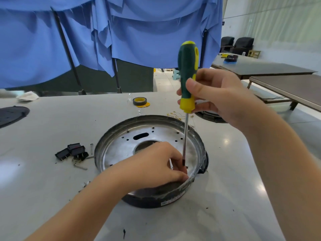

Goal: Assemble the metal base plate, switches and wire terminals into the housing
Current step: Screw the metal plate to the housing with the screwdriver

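Observation:
A round dark housing [166,197] sits at the table's middle with the shiny metal base plate [121,145] lying inside it. My right hand [217,96] grips the green and yellow screwdriver [187,75] upright, its tip down on the plate near the right rim. My left hand [156,164] reaches into the housing and pinches around the screwdriver tip; what it holds there is hidden. Black switches [71,152] lie in a pile left of the housing. Small gold wire terminals [175,115] are scattered behind it.
A roll of tape [139,101] stands at the back of the table. Loose screws and a hex key [80,166] lie by the switches. A dark round part [10,115] lies far left, another [210,116] behind my right hand. Blue cloth hangs behind the table.

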Action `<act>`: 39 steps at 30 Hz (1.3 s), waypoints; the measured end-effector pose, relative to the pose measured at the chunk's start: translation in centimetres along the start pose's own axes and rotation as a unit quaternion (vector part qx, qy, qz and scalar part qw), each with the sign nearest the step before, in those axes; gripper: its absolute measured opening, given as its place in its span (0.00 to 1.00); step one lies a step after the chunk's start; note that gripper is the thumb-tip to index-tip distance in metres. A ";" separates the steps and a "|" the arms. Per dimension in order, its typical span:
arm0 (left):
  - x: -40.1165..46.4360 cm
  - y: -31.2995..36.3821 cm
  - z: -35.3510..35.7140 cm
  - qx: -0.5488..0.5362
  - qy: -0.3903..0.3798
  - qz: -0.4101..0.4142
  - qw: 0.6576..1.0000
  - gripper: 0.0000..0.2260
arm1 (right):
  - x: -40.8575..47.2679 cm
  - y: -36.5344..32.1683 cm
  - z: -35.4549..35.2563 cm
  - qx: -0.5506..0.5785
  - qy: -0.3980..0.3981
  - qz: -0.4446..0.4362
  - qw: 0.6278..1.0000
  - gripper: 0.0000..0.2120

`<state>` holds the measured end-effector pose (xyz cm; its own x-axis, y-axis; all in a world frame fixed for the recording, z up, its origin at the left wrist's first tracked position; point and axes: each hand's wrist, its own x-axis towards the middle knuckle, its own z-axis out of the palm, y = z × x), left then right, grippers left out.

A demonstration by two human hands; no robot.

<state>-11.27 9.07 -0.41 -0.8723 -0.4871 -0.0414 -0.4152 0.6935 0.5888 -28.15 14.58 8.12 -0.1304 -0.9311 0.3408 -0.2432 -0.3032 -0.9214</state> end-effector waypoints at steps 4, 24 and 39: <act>0.2 -0.3 -0.2 -0.054 -0.033 0.008 0.998 0.03 | -0.1 0.6 -0.3 0.003 -0.052 0.014 0.999 0.19; 0.6 -1.4 -0.6 -0.111 -0.079 -0.026 0.990 0.05 | -0.2 2.2 -1.5 0.027 -0.140 0.027 0.989 0.12; 0.4 -0.6 -0.7 -0.102 -0.085 -0.019 0.991 0.03 | -0.4 1.9 -2.1 0.037 -0.137 0.017 0.990 0.11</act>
<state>-11.17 8.14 -0.20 -0.8948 -0.4025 -0.1930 -0.4039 0.5459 0.7341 -30.58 14.75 6.61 0.1306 -0.9582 0.2545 -0.1709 -0.2746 -0.9463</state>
